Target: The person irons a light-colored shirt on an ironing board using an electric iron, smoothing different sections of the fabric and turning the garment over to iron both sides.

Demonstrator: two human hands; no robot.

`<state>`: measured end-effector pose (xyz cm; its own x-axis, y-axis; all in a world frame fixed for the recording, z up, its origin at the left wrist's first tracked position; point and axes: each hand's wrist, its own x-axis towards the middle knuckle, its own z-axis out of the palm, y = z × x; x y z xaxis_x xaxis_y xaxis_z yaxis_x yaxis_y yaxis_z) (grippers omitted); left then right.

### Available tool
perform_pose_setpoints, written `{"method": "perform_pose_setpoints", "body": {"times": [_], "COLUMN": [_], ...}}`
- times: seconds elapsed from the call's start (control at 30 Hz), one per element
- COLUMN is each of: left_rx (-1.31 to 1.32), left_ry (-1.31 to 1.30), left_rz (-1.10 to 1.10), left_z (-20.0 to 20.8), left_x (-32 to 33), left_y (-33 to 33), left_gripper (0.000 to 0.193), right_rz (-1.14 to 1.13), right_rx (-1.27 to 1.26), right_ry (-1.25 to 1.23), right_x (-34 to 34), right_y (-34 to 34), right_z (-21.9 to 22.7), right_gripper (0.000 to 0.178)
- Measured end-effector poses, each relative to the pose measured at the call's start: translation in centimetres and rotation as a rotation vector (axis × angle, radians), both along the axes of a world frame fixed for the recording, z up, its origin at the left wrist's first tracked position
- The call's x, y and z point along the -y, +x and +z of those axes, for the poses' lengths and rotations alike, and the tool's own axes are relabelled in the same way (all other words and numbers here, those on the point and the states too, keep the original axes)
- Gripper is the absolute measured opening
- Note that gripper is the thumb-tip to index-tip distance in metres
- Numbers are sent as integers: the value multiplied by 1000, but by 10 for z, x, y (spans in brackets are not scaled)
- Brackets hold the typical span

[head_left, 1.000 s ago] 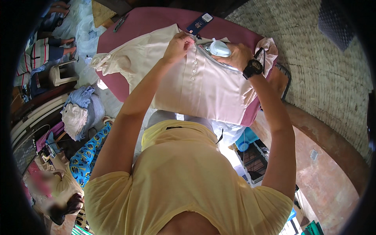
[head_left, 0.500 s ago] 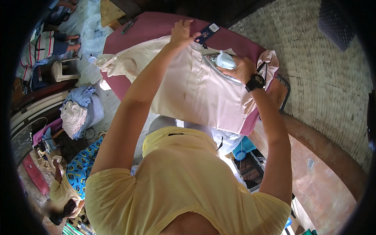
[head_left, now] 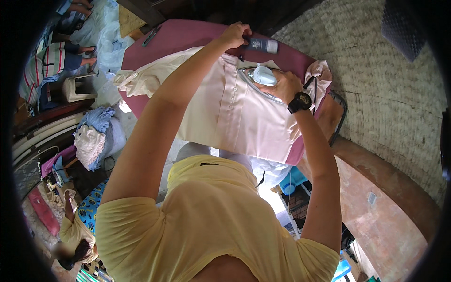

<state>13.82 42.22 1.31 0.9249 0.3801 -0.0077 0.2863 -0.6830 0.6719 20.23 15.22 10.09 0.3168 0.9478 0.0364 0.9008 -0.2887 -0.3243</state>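
Spread across the middle of a maroon, cloth-covered ironing board (head_left: 188, 33), with the front side up: a cream-pink buttoned shirt of thin cloth (head_left: 211, 108). On its upper part, just to the right of the button row: a rounded, pale blue-white iron with a shiny metal base (head_left: 264, 75), in the same place as one second ago. Around its handle, the grasping fingers of the right hand (head_left: 287, 87), partly hidden. As the newest change: the left hand (head_left: 236, 36) moved away from the neck part of the shirt, now with bent fingers at the left end of a flat, dark-blue tag with a pale patch (head_left: 263, 45). Slanted a moment ago, now turned almost level. Pinching or only touching: not possible to tell. For the work with the iron, probably meaning this: tag apart from the hot base, but neck part without a steadying hand. On the far left of the same surface, a slim dark tool (head_left: 151, 36). Farther into the room, on the left side, a beige plastic stool (head_left: 80, 87) and a soft heap of blue and whitish clothes (head_left: 91, 138); on the right side, a pale, woven-looking surface (head_left: 376, 70).
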Motion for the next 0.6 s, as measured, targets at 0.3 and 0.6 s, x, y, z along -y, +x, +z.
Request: {"method": "perform_pose_setpoints", "body": {"times": [0.3, 0.6], "left_rx": [260, 399], "left_ry": [6, 164], "left_rz": [227, 198], "left_z": [6, -15], "left_x": [-4, 117], "left_y": [-104, -133], "left_gripper": [17, 27], "right_rz": [-17, -189], "right_rx": [32, -133], "right_ry": [-49, -151], "right_x": [1, -3], "right_y": [4, 8], "right_z": [-3, 39], "right_gripper": [58, 55]}}
